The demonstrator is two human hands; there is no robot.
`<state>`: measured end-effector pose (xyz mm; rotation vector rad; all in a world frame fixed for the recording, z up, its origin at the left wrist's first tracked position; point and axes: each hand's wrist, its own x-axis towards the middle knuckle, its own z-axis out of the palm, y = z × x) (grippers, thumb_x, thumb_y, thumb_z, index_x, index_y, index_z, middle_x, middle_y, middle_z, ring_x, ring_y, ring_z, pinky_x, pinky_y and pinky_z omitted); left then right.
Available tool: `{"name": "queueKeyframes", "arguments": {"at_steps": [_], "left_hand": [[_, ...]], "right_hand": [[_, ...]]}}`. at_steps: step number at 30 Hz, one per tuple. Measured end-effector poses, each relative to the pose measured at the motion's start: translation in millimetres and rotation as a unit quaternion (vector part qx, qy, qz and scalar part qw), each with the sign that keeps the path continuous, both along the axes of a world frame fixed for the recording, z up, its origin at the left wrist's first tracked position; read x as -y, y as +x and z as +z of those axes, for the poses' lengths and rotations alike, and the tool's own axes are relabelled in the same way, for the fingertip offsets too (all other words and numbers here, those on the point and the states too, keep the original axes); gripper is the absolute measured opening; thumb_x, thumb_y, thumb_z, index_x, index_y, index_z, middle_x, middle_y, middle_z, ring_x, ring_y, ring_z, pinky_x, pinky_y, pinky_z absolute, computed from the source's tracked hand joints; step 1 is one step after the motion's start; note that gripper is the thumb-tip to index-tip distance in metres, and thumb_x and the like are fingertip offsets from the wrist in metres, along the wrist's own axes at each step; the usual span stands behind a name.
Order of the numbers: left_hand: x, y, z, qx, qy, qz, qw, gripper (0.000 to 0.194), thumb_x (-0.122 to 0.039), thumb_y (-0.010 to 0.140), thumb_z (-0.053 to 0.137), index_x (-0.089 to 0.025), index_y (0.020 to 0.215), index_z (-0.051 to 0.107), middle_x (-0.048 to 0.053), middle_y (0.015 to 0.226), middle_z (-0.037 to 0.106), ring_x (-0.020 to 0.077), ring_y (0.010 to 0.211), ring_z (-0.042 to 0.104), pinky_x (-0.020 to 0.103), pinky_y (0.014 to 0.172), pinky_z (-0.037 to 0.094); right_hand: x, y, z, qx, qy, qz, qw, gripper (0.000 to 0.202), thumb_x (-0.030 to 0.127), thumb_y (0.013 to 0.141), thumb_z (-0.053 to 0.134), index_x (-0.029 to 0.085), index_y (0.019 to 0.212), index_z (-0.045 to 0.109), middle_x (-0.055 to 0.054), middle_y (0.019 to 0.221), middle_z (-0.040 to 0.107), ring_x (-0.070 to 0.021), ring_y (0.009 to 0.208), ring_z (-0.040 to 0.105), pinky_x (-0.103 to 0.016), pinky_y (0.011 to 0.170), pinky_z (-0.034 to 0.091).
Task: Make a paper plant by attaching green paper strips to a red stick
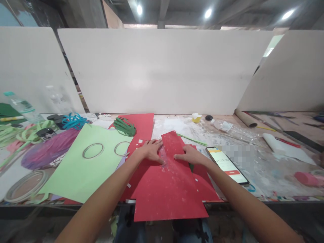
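A large red paper sheet point(169, 199) lies in front of me, its near edge jutting past the table's front edge. It narrows to a strip at the far end and has pale smudges. My left hand point(153, 152) rests on it palm down, fingers spread. At the strip's right edge, my right hand point(191, 156) has its thumb stretched over the top and its fingers curled by the edge, partly hidden. More red paper point(206, 182) with small white bits lies underneath. Something dark green shows beneath my right hand.
On the left are a light green sheet point(76, 168), tape rings point(93, 151), a green fringed paper bundle point(124, 126) and a purple bag point(48, 152). A phone point(227, 165), plastic bottle point(227, 127) and cardboard tube point(245, 118) lie right. A white panel point(157, 71) stands behind.
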<state>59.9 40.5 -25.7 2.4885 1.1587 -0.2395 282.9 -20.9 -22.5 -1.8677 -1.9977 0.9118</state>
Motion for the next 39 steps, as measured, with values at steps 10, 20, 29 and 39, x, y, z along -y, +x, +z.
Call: {"name": "queueKeyframes", "arguments": {"at_steps": [10,20,29,39], "left_hand": [[-3,-3,0.2,0.025,0.005,-0.011,1.0,0.104,-0.073,0.059,0.065,-0.035,0.148,0.028,0.005,0.159,0.023,0.0376,0.146,0.015,0.056,0.115,0.02],[-4,-4,-3.4,0.012,-0.013,0.0,1.0,0.089,-0.077,0.062,0.061,-0.03,0.137,0.05,0.008,0.157,0.028,0.0411,0.145,0.016,0.056,0.115,0.019],[59,-23,-2.6,0.001,0.035,-0.036,0.999,0.112,-0.082,0.07,0.049,-0.02,0.156,0.01,0.009,0.162,0.006,0.038,0.147,-0.004,0.058,0.117,0.0],[63,-23,-1.1,-0.019,0.022,0.001,1.0,0.114,-0.085,0.073,0.041,-0.017,0.156,0.003,0.008,0.161,-0.004,0.0376,0.147,-0.005,0.056,0.117,0.002]], "right_hand": [[17,-18,13.8,-0.004,0.054,0.022,0.998,0.024,0.035,0.076,0.058,0.017,0.06,0.054,-0.001,0.06,0.055,-0.0153,0.058,0.051,-0.025,0.05,0.03],[27,-12,22.2,-0.027,0.044,0.035,0.998,0.017,0.031,0.075,0.059,0.017,0.068,0.065,-0.003,0.063,0.063,-0.0163,0.058,0.055,-0.024,0.049,0.033],[20,0,-21.8,-0.004,0.086,-0.041,0.995,0.022,0.03,0.076,0.056,0.015,0.063,0.064,-0.005,0.061,0.063,-0.0184,0.06,0.057,-0.025,0.052,0.034],[-4,-10,-24.5,-0.004,0.14,-0.079,0.987,0.022,0.026,0.082,0.052,0.016,0.082,0.071,-0.008,0.079,0.072,-0.0203,0.073,0.064,-0.024,0.06,0.038]]}}
